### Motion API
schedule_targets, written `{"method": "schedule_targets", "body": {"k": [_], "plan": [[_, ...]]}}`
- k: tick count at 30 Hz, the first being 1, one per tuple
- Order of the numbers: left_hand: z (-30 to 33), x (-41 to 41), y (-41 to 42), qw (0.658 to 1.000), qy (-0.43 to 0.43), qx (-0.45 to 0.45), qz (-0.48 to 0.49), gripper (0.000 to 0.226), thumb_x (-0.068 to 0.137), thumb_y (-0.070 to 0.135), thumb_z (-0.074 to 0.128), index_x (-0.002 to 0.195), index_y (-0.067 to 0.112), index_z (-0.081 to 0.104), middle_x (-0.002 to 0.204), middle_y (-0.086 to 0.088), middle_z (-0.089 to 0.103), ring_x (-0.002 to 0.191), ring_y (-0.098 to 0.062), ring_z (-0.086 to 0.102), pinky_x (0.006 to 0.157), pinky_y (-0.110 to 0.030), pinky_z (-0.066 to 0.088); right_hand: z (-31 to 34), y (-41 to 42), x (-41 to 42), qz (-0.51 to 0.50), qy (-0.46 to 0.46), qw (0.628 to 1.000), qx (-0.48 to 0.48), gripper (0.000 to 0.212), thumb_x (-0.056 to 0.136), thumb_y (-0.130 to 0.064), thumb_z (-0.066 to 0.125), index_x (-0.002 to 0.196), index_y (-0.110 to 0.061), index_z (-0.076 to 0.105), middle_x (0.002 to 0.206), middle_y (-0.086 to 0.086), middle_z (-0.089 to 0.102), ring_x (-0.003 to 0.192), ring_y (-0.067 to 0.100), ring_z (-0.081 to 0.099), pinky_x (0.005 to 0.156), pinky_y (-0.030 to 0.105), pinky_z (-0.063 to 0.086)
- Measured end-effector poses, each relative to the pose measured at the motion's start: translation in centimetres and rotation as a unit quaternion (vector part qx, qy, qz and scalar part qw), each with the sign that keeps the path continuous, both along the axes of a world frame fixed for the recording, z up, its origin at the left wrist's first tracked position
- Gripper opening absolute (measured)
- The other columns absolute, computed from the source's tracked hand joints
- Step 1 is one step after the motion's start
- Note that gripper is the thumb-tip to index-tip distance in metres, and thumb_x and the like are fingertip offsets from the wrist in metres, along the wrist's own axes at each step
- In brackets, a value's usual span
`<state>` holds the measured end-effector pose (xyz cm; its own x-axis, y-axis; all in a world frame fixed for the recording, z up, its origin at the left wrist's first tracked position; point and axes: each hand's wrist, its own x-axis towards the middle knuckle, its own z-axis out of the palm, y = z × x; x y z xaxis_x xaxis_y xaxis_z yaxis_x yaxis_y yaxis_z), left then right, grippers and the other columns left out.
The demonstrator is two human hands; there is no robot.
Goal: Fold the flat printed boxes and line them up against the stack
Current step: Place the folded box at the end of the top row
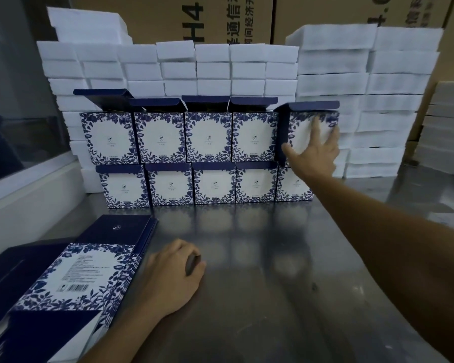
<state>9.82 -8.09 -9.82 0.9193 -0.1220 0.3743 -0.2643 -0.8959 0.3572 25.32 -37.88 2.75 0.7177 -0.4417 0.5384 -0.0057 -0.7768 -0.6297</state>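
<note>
Folded blue-and-white floral boxes stand in two rows against white foam blocks (220, 66): a bottom row (215, 184) and a top row (207, 137) with lids up. My right hand (313, 150) lies with spread fingers on the front of the rightmost upper box (303, 127), which sits slightly askew on the row's end. My left hand (173, 276) rests on the steel table with fingers loosely curled, holding nothing, beside the pile of flat printed boxes (71, 279) at the near left.
The steel table (260, 258) runs from me to the rows. Taller foam stacks (364, 100) rise at the right, brown cartons (220, 17) behind. A white ledge and window (24, 166) line the left side.
</note>
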Motion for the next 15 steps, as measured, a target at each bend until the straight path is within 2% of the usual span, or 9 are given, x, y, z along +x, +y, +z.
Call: {"method": "schedule_targets", "body": {"k": [3,5,7,10,13,15], "plan": [[0.1,0.0,0.0,1.000,0.004,0.000,0.001,0.016,0.093,0.053,0.050,0.096,0.038,0.054,0.102,0.022,0.047,0.096,-0.004,0.050,0.095,-0.030,0.035,-1.4,-0.6,1.0,0.078,0.111,0.990,-0.048,0.087,0.092,-0.056,0.060,0.159,-0.031,0.010,0.167,0.009,0.009,0.151,0.035,0.019,0.116,0.059,0.027],[0.1,0.0,0.0,1.000,0.010,0.001,0.002,0.016,0.093,0.053,0.050,0.097,0.038,0.054,0.103,0.022,0.048,0.096,-0.005,0.050,0.095,-0.030,0.035,-2.8,-0.6,1.0,0.139,0.169,0.974,-0.056,0.085,0.094,-0.049,0.062,0.160,-0.022,0.015,0.166,0.011,0.019,0.150,0.033,0.023,0.120,0.050,0.025],[0.1,0.0,0.1,1.000,0.013,0.000,0.003,0.016,0.093,0.053,0.050,0.097,0.038,0.054,0.103,0.022,0.047,0.097,-0.005,0.050,0.096,-0.030,0.035,-4.4,-0.3,0.5,0.183,0.221,0.957,-0.046,0.085,0.094,-0.046,0.065,0.159,-0.017,0.019,0.163,0.013,0.026,0.148,0.032,0.030,0.116,0.040,0.029],[0.3,0.0,0.1,1.000,0.013,0.002,0.005,0.016,0.093,0.052,0.050,0.097,0.038,0.055,0.104,0.022,0.048,0.098,-0.004,0.050,0.096,-0.030,0.034,-7.4,0.5,-0.9,0.197,0.298,0.933,-0.045,0.077,0.094,-0.046,0.064,0.156,-0.014,0.030,0.157,0.015,0.038,0.142,0.033,0.040,0.113,0.037,0.033],[0.3,0.0,0.0,1.000,0.013,0.007,0.006,0.015,0.093,0.052,0.050,0.098,0.038,0.055,0.105,0.022,0.048,0.099,-0.003,0.049,0.095,-0.029,0.033,-11.2,1.5,-3.0,0.156,0.297,0.928,-0.161,0.049,0.098,-0.052,0.049,0.132,-0.018,0.054,0.141,0.012,0.054,0.128,0.031,0.051,0.108,0.040,0.038],[0.4,0.0,-0.2,1.000,0.014,0.008,0.006,0.015,0.094,0.051,0.049,0.098,0.038,0.055,0.105,0.022,0.048,0.099,-0.003,0.049,0.095,-0.029,0.032,-12.7,2.1,-4.4,0.135,0.254,0.937,-0.199,0.045,0.098,-0.052,0.039,0.127,-0.023,0.056,0.139,0.005,0.053,0.129,0.028,0.049,0.108,0.042,0.032]]}}
